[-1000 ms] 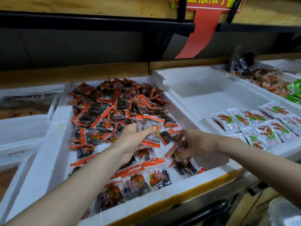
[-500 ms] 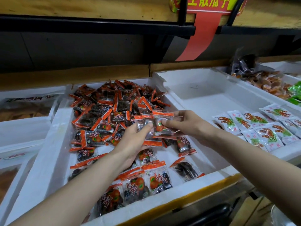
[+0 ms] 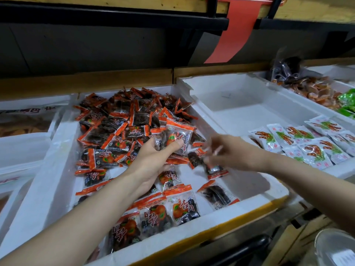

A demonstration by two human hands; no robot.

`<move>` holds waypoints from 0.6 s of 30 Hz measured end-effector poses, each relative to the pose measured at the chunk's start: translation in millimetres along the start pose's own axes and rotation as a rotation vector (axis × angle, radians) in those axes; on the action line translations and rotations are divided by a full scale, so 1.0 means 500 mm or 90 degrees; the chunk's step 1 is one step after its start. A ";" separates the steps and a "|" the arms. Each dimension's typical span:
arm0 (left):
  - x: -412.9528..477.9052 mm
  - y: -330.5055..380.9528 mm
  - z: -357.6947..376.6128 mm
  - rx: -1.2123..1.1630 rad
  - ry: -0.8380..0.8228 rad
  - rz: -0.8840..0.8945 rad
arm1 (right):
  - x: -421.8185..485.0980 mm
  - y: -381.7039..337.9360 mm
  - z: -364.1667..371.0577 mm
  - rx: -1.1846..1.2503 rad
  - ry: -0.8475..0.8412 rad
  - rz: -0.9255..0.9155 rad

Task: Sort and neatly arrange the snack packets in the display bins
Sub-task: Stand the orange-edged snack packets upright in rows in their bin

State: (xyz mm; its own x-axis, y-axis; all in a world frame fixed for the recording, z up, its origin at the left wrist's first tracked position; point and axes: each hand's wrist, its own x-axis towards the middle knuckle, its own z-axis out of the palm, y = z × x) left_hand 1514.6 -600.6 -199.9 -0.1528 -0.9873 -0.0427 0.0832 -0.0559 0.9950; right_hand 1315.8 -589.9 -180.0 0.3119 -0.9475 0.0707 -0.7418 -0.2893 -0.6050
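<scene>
**Mid-sort: collecting packets into a stack**

Left hand [image 3: 159, 156] is gripping a small stack of crinkly clear-and-orange packets [image 3: 179, 134] at frame centre, over the white foam bin [image 3: 48, 169]. Right hand [image 3: 232, 152] is showing motion blur, so I cannot tell its grip. Next, probably: picking the loose packet [image 3: 217, 170] just below it, squaring edges.

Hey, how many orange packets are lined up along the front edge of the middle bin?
3, side by side at the front wall: the left packet, the middle packet, the right packet. The left forearm may hide more.
</scene>
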 end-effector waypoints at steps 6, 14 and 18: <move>0.001 -0.007 0.005 0.004 0.005 -0.014 | -0.033 0.046 0.026 -0.197 -0.214 0.081; 0.001 -0.012 0.011 0.023 -0.004 -0.022 | -0.034 0.043 0.053 -0.115 -0.198 0.069; 0.000 -0.010 0.011 0.024 0.000 -0.021 | -0.027 0.037 0.049 -0.081 -0.224 0.077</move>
State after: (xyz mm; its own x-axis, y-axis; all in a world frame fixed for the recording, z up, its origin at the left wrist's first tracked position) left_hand 1508.9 -599.6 -204.4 -0.1554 -0.9850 -0.0751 0.0414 -0.0824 0.9957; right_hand 1312.2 -579.2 -211.6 0.3856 -0.8778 -0.2842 -0.8466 -0.2142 -0.4872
